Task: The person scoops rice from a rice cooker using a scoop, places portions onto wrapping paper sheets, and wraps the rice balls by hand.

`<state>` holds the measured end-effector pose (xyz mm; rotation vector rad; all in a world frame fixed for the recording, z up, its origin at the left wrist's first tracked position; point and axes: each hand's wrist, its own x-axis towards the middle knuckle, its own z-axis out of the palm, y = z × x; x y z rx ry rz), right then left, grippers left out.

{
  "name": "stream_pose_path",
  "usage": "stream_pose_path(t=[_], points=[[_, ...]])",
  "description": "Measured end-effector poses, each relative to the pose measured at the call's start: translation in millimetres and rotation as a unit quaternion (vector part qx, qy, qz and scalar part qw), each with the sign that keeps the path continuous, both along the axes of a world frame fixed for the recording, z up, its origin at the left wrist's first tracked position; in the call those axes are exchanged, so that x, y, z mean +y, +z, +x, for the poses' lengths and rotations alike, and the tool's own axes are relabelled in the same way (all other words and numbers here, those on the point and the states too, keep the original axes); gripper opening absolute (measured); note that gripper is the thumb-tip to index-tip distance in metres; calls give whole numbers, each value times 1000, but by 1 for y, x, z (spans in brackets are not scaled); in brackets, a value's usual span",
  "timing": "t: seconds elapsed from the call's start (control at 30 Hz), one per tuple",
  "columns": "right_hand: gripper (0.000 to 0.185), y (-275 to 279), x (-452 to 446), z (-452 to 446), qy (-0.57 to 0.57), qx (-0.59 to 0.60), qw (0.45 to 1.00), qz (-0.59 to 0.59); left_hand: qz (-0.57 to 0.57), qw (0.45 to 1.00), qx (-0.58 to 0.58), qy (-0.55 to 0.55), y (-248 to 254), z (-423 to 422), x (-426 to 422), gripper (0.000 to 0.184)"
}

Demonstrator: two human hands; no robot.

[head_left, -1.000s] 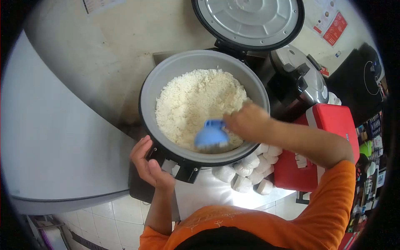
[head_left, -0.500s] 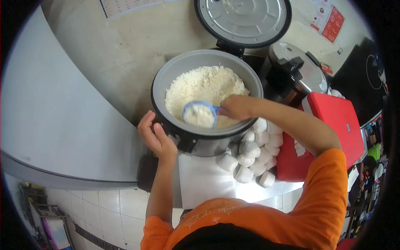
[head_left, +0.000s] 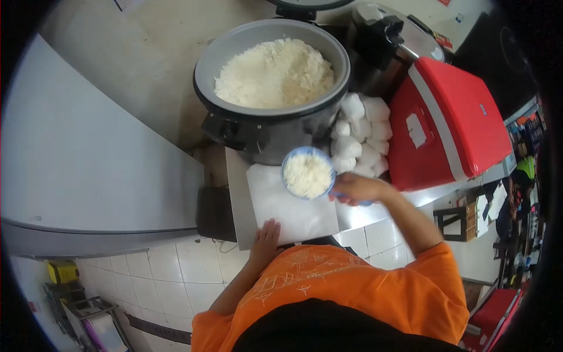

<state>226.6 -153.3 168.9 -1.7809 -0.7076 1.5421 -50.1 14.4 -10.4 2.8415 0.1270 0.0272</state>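
My right hand (head_left: 359, 189) grips the handle of a blue scoop (head_left: 284, 176). White rice (head_left: 307, 176) fills the scoop, which hangs over a sheet of white paper (head_left: 270, 196) on the steel counter. Near the sheet's front left edge, my left hand (head_left: 267, 239) lies with its fingers stretched out, touching the paper. Behind the sheet is a large rice cooker (head_left: 208, 69) full of cooked rice (head_left: 275, 73), its lid (head_left: 316, 3) raised.
White paper-wrapped bundles (head_left: 368, 155) are piled right of the cooker. Beside them stands a red cooler box (head_left: 469, 117). A second cooker (head_left: 375, 50) is at the back right, and a pale smooth panel (head_left: 99, 158) takes up the left side.
The filled scoop has come out of the cooker and over the paper. My left hand has moved from the cooker's rim down to the sheet. The view has shifted down toward the counter.
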Motion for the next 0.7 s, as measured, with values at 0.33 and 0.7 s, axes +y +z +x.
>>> stream_pose_path(t=[0.33,0.7], points=[[25,-159,-2,-91,-183,-442,875,75,27,989,-88,-112,-27,-17,17,40],[54,-165,48,-108,-66,-503,861,-39,-141,989,-5,-43,-11,-12,24,43]])
